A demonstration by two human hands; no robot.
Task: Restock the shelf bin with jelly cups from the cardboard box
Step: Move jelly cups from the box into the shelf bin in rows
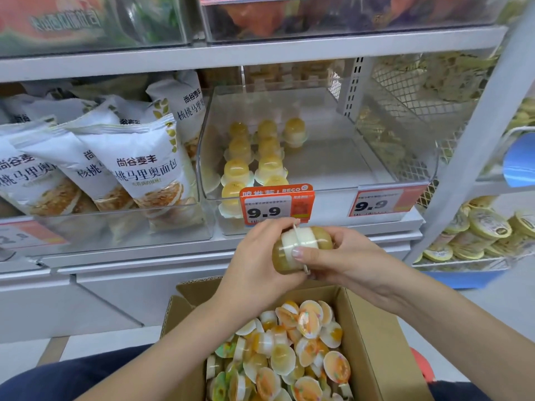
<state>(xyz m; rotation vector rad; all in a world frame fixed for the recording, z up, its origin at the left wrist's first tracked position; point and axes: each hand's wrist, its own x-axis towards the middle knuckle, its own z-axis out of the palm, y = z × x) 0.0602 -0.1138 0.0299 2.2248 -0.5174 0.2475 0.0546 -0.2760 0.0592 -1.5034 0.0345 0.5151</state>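
Note:
My left hand [257, 256] and my right hand [338, 256] together hold two jelly cups [301, 247] pressed lid to lid, just below the shelf edge. Each hand curls round one cup. Behind them stands the clear shelf bin [333, 157]; its left side holds two rows of yellow jelly cups [254, 157], its right side is bare. Below my hands the open cardboard box [373, 342] is full of loose jelly cups [292, 351] in orange, yellow and green.
An orange 9.9 price tag [275, 205] hangs on the bin's front. Bread bags [139, 172] fill the bin to the left. A wire basket [419, 111] sits to the right, and a lower rack holds lidded tubs [480, 230]. My knees flank the box.

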